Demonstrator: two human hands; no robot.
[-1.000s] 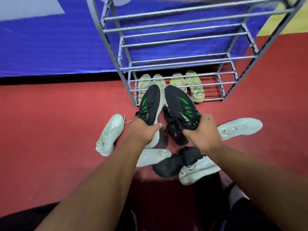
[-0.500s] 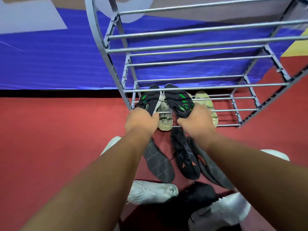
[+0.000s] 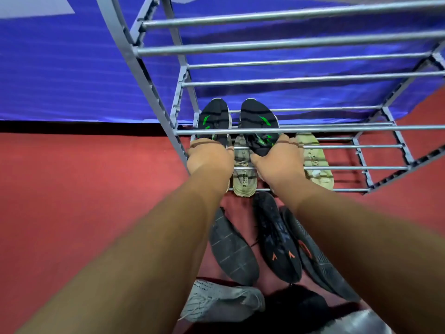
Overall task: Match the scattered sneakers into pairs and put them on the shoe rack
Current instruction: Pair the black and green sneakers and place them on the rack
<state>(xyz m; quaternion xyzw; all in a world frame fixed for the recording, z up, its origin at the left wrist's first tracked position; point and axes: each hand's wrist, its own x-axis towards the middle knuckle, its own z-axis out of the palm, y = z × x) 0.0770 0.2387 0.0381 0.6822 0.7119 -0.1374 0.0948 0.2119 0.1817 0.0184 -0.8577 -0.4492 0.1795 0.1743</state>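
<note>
We see even, fairly bright light; the shoe rack (image 3: 289, 127) casts soft shadows on the red floor (image 3: 72, 189). Its frame bows near the edges; the lowest grey sneaker (image 3: 221, 302) blurs.

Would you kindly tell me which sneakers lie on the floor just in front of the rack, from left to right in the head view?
Overturned sneaker with grey sole → black sneaker with orange marks → dark sneaker showing its ribbed sole.
</note>
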